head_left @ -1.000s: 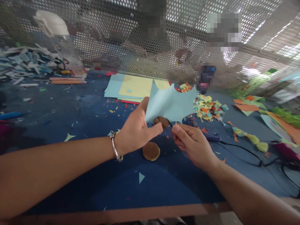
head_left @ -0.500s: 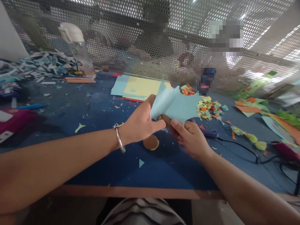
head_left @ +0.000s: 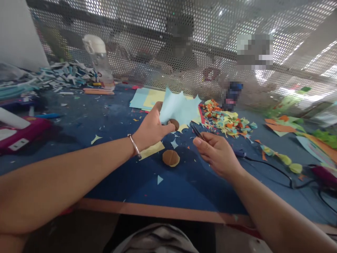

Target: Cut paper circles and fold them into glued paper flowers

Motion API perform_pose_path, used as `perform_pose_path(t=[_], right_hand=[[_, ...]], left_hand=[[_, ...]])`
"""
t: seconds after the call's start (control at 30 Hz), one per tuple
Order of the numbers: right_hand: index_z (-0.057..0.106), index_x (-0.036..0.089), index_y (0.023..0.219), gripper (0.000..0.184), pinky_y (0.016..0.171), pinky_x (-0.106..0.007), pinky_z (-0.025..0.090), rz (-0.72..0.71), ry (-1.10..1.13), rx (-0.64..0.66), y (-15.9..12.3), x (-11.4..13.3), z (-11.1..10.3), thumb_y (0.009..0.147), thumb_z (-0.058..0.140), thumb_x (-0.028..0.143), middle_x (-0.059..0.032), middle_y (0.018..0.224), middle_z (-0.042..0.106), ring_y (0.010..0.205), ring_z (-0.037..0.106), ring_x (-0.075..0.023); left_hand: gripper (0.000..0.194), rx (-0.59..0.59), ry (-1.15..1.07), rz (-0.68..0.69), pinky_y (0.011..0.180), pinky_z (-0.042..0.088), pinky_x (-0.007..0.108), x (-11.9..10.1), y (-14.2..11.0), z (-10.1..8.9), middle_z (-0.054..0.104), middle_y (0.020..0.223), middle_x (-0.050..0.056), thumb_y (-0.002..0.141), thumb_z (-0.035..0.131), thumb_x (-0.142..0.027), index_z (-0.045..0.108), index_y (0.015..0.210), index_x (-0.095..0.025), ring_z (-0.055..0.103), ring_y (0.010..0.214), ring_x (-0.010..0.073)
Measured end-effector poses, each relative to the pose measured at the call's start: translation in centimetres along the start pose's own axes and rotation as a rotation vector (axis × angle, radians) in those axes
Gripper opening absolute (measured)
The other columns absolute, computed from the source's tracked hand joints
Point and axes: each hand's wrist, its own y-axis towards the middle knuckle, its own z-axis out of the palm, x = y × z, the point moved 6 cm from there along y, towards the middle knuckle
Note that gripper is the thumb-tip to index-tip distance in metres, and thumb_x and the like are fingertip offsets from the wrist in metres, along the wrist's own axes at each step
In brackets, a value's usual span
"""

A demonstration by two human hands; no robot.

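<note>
My left hand [head_left: 151, 128] pinches a light blue sheet of paper [head_left: 177, 105] with a jagged, scalloped edge. Its thumb presses a small brown disc [head_left: 173, 124] against the sheet's lower edge. To the right, my right hand [head_left: 218, 153] is closed around what look like dark scissors [head_left: 196, 131], pointing up and left at the paper; their handles are hidden in the fingers. Below the hands, another brown disc [head_left: 170, 158] lies on the blue table with a yellow edge showing under it. A yellow paper strip [head_left: 152, 150] lies partly behind my left wrist.
Blue and yellow sheets [head_left: 139, 98] lie behind the hands. Colourful paper scraps [head_left: 231, 121] are heaped at the right, near a black cable [head_left: 268, 163]. A bottle [head_left: 101, 63], a paper-strip pile [head_left: 70, 75] and a magenta device [head_left: 23, 135] stand left. Behind is a perforated screen [head_left: 142, 42].
My right hand has let go of the blue paper and drawn away to the right, showing the dark scissors. My left hand has shifted left and up with the paper and disc.
</note>
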Motion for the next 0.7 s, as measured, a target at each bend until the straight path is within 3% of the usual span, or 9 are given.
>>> perform_pose_path(t=[0.17,0.3,0.37,0.47,0.53,0.63,0.7], right_hand=[[0.061,0.016,0.077,0.031,0.05,-0.024,0.026,-0.145,-0.258,-0.055,0.2,0.7,0.1,0.083,0.072,0.045,0.0052,0.062,0.047,0.055,0.035,-0.0079],[0.063,0.016,0.078,0.024,0.054,-0.025,0.029,-0.193,-0.326,-0.069,0.0,1.1,0.3,0.083,0.07,0.038,0.0052,0.061,0.047,0.058,0.036,-0.0094],[0.062,0.017,0.077,0.024,0.052,-0.024,0.028,-0.205,-0.321,-0.087,-0.3,1.4,0.2,0.083,0.071,0.038,0.0062,0.059,0.044,0.056,0.035,-0.009],[0.06,0.019,0.078,0.026,0.049,-0.024,0.025,-0.213,-0.279,-0.138,-0.7,1.8,-0.2,0.086,0.071,0.041,0.0079,0.056,0.04,0.051,0.031,-0.0078],[0.06,0.019,0.079,0.026,0.047,-0.024,0.023,-0.224,-0.254,-0.167,-0.8,1.9,-0.5,0.086,0.071,0.042,0.0084,0.055,0.04,0.049,0.03,-0.0073],[0.06,0.019,0.079,0.026,0.046,-0.024,0.021,-0.216,-0.208,-0.157,-0.8,1.7,-0.6,0.087,0.072,0.041,0.0084,0.055,0.039,0.049,0.029,-0.0067],[0.06,0.019,0.08,0.029,0.044,-0.023,0.019,-0.182,-0.156,-0.13,-0.7,1.4,-0.5,0.086,0.072,0.045,0.0086,0.055,0.038,0.048,0.028,-0.006]], left_hand=[[0.043,0.182,0.096,0.113,0.076,0.049,0.032,-1.4,-1.5,2.0,0.061,0.093,0.0,0.073,0.065,-0.011,0.048,0.112,-0.02,0.06,0.082,0.0173],[0.044,0.25,0.132,0.151,0.084,0.047,0.033,-2.2,-2.2,2.8,0.061,0.095,0.0,0.074,0.065,-0.011,0.05,0.114,-0.02,0.058,0.087,0.0172],[0.043,0.219,0.015,0.061,0.082,0.047,0.033,-1.9,-2.2,2.8,0.061,0.094,0.0,0.072,0.067,-0.01,0.05,0.111,-0.02,0.058,0.085,0.0165],[0.039,0.184,-0.349,-0.237,0.078,0.047,0.031,-0.4,-2.6,3.5,0.063,0.088,-0.001,0.071,0.072,-0.013,0.054,0.106,-0.019,0.061,0.081,0.0154],[0.027,0.185,-0.513,-0.376,0.077,0.046,0.03,0.3,-3.3,4.3,0.063,0.081,-0.001,0.072,0.076,-0.02,0.061,0.094,-0.016,0.061,0.078,0.0141],[0.025,0.139,-0.552,-0.416,0.078,0.044,0.029,0.6,-3.7,4.7,0.062,0.076,-0.001,0.073,0.081,-0.03,0.06,0.073,-0.016,0.059,0.077,0.0125],[0.028,0.103,-0.548,-0.406,0.081,0.044,0.03,0.7,-3.6,4.6,0.064,0.077,-0.001,0.074,0.081,-0.031,0.058,0.07,-0.016,0.06,0.078,0.0126]])
